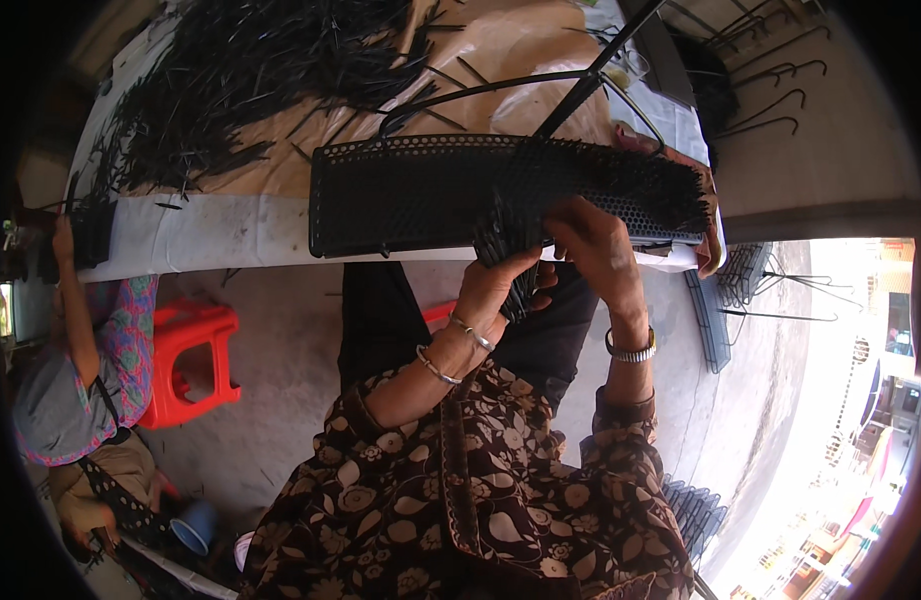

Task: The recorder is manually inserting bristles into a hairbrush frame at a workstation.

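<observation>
A bundle of thin black sticks [501, 232] is gripped in my left hand [489, 290], its fingers wrapped round it near the table's front edge. My right hand [603, 250] is bent in against the bundle's right side with its fingers drawn together. Whatever is between those fingertips is too small and dark to name. Just beyond both hands lies a long black perforated metal tray [381, 200] with an upright handle [566, 108]. More dark sticks [661, 180] lie in its right part, their ends showing at the right.
A large heap of black sticks [271, 70] covers the table's far left, over brown paper [491, 50]. At left, another person [71, 370] sits by a red plastic stool [193, 360]. Wire racks [716, 310] stand on the floor at right, and metal hooks [781, 75] hang beyond.
</observation>
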A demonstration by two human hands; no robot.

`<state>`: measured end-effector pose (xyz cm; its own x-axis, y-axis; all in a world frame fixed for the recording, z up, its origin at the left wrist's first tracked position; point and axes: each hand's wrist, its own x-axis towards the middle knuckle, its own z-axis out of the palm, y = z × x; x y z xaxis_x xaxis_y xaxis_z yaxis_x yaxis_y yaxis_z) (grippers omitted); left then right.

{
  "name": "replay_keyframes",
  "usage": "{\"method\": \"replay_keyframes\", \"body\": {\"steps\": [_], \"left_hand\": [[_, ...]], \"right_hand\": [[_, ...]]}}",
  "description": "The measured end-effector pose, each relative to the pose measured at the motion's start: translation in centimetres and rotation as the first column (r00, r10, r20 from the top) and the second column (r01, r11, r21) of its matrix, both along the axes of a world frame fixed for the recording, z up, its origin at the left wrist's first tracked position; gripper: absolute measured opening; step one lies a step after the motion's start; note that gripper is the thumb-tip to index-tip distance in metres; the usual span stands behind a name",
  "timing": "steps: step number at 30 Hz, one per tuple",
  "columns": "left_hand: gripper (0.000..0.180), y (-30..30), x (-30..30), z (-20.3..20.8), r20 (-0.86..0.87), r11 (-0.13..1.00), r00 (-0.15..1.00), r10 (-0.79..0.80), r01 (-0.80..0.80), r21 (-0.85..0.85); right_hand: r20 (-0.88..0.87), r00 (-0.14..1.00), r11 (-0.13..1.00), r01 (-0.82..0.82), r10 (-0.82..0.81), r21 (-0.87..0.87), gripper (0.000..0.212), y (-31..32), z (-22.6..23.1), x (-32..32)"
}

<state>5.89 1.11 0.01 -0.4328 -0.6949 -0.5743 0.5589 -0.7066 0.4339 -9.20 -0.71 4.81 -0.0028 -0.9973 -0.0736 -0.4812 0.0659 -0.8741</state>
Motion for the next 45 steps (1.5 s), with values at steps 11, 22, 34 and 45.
{"method": "replay_keyframes", "body": {"steps": [11,22,34,45], "left_hand": [[0.022,-0.4,0.2,-1.0,-0.025,1.0,1.0,0.006,-0.006,0.013],[0.015,0.2,0.0,-1.2,-0.061,0.992,0.998,0.014,-0.006,0.13],[0.014,0.0,0.4,-0.5,-0.007,0.999,0.999,-0.04,0.04,0.032],[0.018,0.0,0.3,0.2,-0.008,0.999,1.0,-0.017,0.017,-0.036]], "right_hand": [[0.015,1.0,1.0,0.023,-0.023,-0.016,0.009,-0.5,-0.2,0.0],[-0.207,0.782,0.637,0.289,-0.588,-0.714,0.006,-6.0,-2.8,-2.0],[-0.563,0.669,0.804,0.088,-0.485,-0.588,0.013,-6.5,-3.2,-1.6],[0.017,0.997,0.996,-0.078,0.079,-0.037,0.014,0.0,-0.5,-0.2]]}}
